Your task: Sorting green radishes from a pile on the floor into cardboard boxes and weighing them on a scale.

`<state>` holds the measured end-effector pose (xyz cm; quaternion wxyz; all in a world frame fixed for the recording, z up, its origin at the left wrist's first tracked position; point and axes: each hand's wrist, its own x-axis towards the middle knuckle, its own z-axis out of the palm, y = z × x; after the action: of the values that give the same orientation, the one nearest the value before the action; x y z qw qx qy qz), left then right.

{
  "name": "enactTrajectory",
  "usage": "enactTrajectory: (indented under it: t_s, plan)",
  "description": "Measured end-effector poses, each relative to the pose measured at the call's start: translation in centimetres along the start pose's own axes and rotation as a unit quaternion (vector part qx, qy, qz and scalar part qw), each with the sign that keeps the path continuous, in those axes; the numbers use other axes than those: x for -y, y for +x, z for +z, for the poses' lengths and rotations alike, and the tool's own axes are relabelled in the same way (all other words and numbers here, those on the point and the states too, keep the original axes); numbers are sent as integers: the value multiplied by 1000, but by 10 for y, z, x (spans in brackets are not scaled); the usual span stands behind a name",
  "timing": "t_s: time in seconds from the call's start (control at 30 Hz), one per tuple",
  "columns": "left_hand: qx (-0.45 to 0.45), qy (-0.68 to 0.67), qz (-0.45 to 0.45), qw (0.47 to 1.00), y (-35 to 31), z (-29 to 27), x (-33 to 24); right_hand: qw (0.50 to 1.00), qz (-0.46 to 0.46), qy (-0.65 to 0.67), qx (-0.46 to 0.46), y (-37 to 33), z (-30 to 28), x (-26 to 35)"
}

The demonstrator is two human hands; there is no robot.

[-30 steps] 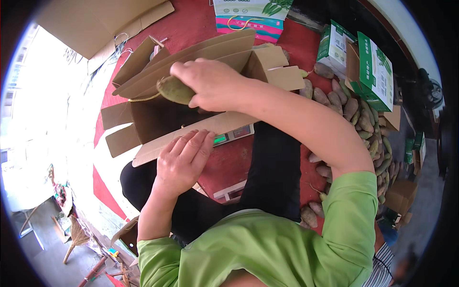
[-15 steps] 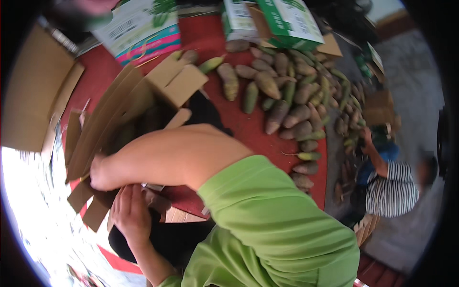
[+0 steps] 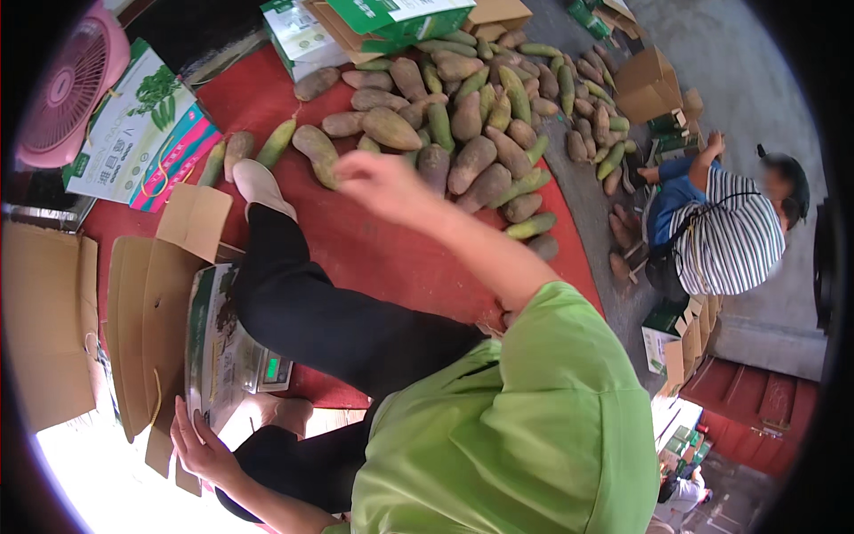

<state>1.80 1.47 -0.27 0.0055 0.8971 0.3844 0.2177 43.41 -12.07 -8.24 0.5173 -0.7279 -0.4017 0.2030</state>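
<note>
My left hand (image 3: 203, 447) has its fingers stretched out against the near side of an open carton (image 3: 203, 329) with a green-and-white printed face. The carton stands against a small scale with a lit green display (image 3: 272, 368); its inside is mostly hidden from this angle. Farther off, my right hand (image 3: 378, 185) reaches over the left edge of a pile of long green-and-brown radishes (image 3: 391, 129). Motion smears its fingers, so I cannot make out whether they hold anything. A bent, pale green radish (image 3: 313, 153) lies beside that hand.
The pile lies on a red mat (image 3: 391, 240), between my leg (image 3: 302, 294) and a co-worker in a striped shirt (image 3: 725, 233) at right. A pink fan (image 3: 73, 84) and printed cartons (image 3: 147, 125) stand far left. A brown cardboard box (image 3: 49, 329) is at the left edge.
My right hand has left the carton and swung across to the radish pile. The left hand has shifted lower along the carton, its fingers now spread. The view has turned, bringing the scale display into sight.
</note>
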Motion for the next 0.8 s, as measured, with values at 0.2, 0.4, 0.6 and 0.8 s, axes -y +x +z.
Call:
enactTrajectory:
  t_s: [0.2, 0.4, 0.6, 0.8]
  plan:
    - [-42, 68, 17, 997, -2, 2, 10, 930, 225, -268, -110, -150, -161, -200]
    - [-68, 72, 58, 993, -1, 10, 19, 824, 490, -227, -170, -285, -211, -262]
    - [-59, 68, 26, 996, -4, 10, 25, 758, 551, -336, -92, -353, -188, -272]
    - [-56, 105, 40, 992, -10, 5, 38, 698, 581, -412, -71, -359, -184, -268]
